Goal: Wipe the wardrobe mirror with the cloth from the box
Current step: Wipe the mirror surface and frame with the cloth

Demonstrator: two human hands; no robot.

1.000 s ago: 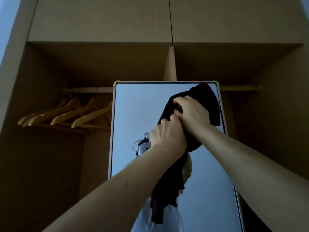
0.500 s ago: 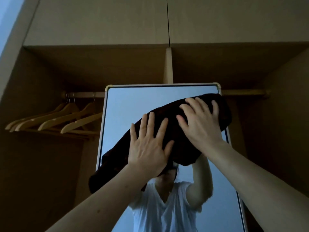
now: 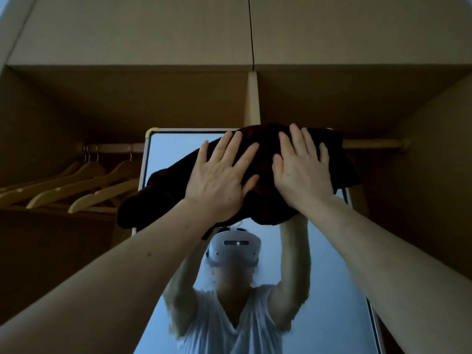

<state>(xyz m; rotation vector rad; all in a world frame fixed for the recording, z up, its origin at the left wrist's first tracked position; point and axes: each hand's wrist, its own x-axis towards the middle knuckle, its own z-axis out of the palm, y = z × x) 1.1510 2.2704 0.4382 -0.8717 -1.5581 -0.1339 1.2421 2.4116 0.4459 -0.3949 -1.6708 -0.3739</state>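
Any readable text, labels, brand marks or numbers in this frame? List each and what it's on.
None readable.
Headset reflected in the mirror: a small lit mark on the front bar, too small to tell whether it is a logo.
Cloth, hangers, wardrobe panels: no print, label or number visible.

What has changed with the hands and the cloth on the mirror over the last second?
The dark brown cloth, bunched and pinched a second ago, is now spread wide and has slid up to the top edge of the white-framed wardrobe mirror. The left hand and right hand let go their pinch and press it flat, fingers splayed. The wooden hangers stay on the rail.
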